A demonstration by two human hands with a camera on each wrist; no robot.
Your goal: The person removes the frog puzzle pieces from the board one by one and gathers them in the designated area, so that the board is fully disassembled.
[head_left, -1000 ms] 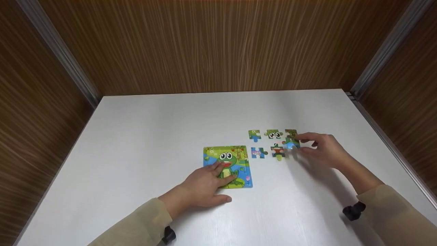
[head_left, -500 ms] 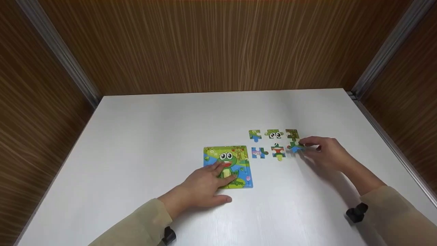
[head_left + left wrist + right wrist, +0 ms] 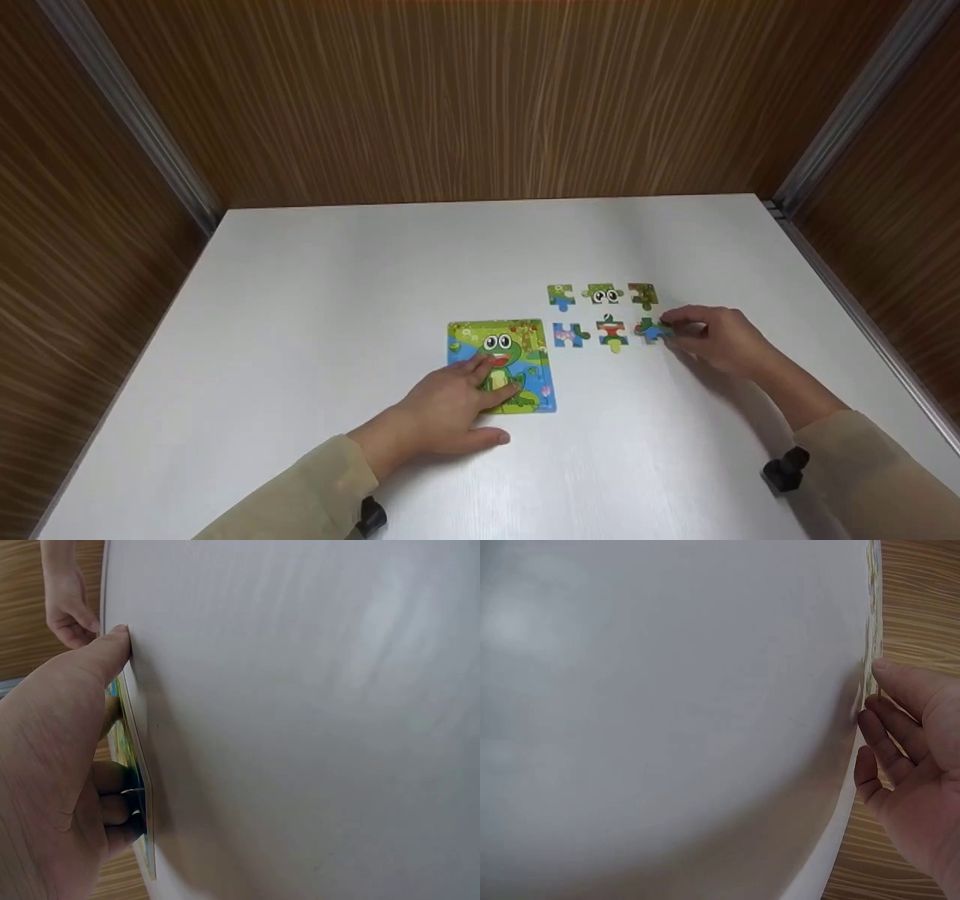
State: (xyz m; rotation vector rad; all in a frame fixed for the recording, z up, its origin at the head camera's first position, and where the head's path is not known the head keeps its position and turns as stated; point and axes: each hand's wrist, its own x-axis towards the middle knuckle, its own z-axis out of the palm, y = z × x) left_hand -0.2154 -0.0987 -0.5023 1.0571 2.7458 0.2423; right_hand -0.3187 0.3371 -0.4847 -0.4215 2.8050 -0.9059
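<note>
My left hand (image 3: 446, 411) rests with fingers extended on a square frog-picture puzzle board (image 3: 538, 375), covering its lower left part. The left wrist view shows the board edge-on, with the fingers over its top and the thumb beside its near edge. On the right, my right hand (image 3: 716, 341) pinches a blue-and-green puzzle piece (image 3: 651, 331) between thumb and fingers, tilted at the table surface. In the right wrist view, the thumb and fingertips of the right hand (image 3: 919, 742) meet at the piece's thin edge.
Several puzzle pieces lie flat in two rows right of the board, including the frog-eyes piece (image 3: 601, 294), a mouth piece (image 3: 612, 333), a flower piece (image 3: 568, 335) and a brown-green corner piece (image 3: 643, 295). The white table (image 3: 337, 292) is enclosed by wood-grain panels (image 3: 480, 105).
My right hand has drawn the blue-and-green piece rightward, off the brown-green corner piece it overlapped, into the front row. The left hand stays in place on the board.
</note>
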